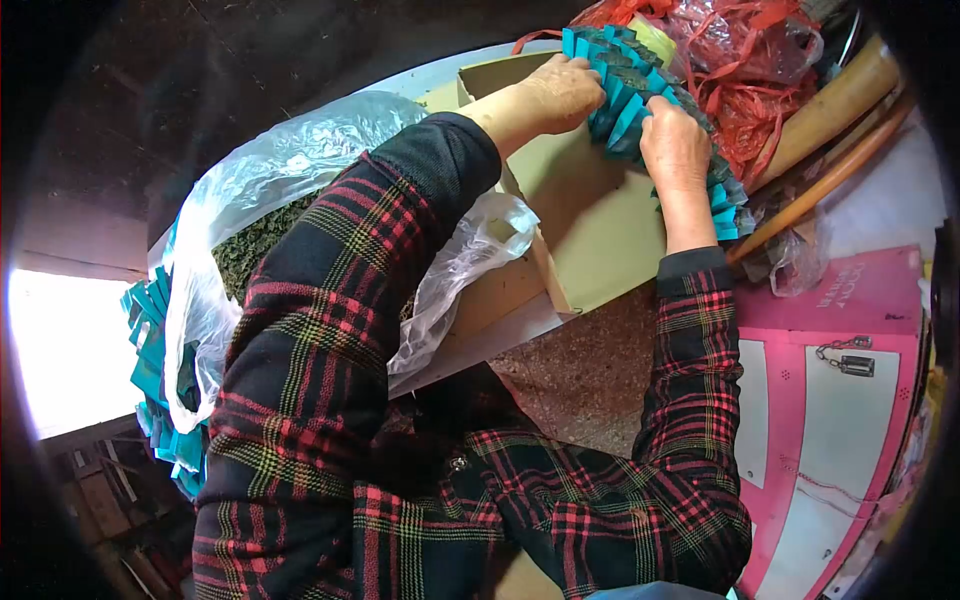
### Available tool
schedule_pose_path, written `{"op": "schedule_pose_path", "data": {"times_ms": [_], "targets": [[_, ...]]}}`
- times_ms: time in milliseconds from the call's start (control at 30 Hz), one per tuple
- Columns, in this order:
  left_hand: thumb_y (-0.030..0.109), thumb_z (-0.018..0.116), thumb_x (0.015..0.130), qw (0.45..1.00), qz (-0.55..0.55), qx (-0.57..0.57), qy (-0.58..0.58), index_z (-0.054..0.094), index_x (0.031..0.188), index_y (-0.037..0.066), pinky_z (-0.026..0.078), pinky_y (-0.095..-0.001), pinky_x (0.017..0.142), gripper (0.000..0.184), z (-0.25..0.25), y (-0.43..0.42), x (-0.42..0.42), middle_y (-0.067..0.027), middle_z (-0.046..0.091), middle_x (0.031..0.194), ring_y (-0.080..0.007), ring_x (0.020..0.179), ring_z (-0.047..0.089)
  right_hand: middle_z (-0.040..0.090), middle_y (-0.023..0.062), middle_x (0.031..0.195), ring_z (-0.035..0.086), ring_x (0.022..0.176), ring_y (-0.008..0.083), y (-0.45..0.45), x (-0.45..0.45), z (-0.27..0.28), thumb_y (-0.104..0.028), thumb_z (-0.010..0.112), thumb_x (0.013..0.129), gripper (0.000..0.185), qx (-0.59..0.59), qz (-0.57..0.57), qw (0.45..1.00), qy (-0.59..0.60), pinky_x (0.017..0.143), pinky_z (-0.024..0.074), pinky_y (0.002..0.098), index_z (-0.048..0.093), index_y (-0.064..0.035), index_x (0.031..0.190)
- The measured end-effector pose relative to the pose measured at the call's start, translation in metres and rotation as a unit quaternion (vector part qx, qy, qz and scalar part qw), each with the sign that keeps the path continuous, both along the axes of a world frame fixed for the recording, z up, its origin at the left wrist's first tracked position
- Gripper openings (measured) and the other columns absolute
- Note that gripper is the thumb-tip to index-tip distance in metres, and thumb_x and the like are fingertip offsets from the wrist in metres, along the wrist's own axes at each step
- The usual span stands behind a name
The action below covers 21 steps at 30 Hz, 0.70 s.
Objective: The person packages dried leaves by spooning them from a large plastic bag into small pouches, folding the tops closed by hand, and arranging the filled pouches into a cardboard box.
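Several teal packets stand packed in a row at the top, with dark dried leaf material showing in their open tops. My right hand pinches the edge of one packet between thumb and finger. Just to the left, my left hand curls its fingers down against the same row; its fingertips are partly hidden. Beneath both hands lies a shallow tan cardboard box. Under my left arm, a clear plastic bag spreads open around a heap of dried green leaves.
More teal packets stand at the left edge, beyond the bag. Red plastic bags crowd the upper right, beside a thick wooden pole. A pink and white cabinet with a padlock stands at the right.
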State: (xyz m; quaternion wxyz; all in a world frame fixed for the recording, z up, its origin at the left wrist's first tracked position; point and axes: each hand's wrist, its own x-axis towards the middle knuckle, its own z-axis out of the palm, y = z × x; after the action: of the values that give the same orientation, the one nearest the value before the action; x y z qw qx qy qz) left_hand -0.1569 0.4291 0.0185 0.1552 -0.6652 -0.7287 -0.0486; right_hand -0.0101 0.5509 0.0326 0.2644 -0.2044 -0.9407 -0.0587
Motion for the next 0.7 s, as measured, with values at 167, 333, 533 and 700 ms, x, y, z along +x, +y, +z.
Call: {"op": "schedule_pose_path", "data": {"times_ms": [167,333,533,700], "targets": [[0.015,0.056,0.081,0.999,0.005,-0.029,0.032,0.070,0.089,0.012,0.046,-0.0413,0.084,0.017,0.001,-0.001,-0.004,-0.0059,0.064,0.102,-0.0269,0.103,0.057,0.065,0.0228,0.082,0.063,0.076,0.0417,-0.009,0.002,0.007,-0.016,0.056,0.080,0.024,-0.014,-0.021,1.000,-0.006,0.067,0.0508,0.0517,0.064,-0.0122,0.103],[0.004,0.058,0.073,1.000,0.013,-0.012,-0.015,0.066,0.083,0.009,0.046,-0.0416,0.085,0.014,-0.002,-0.005,0.000,-0.0069,0.061,0.094,-0.0286,0.100,0.056,0.065,0.0231,0.082,0.064,0.078,0.0420,-0.015,0.006,0.012,-0.018,0.059,0.080,0.029,-0.028,-0.048,0.998,-0.035,0.069,0.0513,0.0518,0.062,-0.0131,0.108],[0.004,0.058,0.074,0.999,0.018,-0.029,-0.018,0.068,0.088,0.011,0.046,-0.0415,0.086,0.018,-0.003,-0.005,0.001,-0.0058,0.062,0.096,-0.0273,0.103,0.056,0.065,0.0236,0.083,0.064,0.079,0.0421,-0.014,0.006,0.012,-0.019,0.059,0.079,0.031,-0.029,-0.054,0.997,-0.044,0.070,0.0513,0.0519,0.062,-0.0128,0.109],[0.003,0.057,0.074,0.999,0.021,-0.042,-0.018,0.068,0.089,0.012,0.046,-0.0415,0.086,0.021,-0.005,-0.007,-0.001,-0.0060,0.062,0.096,-0.0278,0.102,0.056,0.065,0.0238,0.084,0.064,0.079,0.0420,-0.016,0.007,0.012,-0.018,0.059,0.079,0.032,-0.030,-0.048,0.998,-0.038,0.071,0.0512,0.0516,0.062,-0.0129,0.110]]}}
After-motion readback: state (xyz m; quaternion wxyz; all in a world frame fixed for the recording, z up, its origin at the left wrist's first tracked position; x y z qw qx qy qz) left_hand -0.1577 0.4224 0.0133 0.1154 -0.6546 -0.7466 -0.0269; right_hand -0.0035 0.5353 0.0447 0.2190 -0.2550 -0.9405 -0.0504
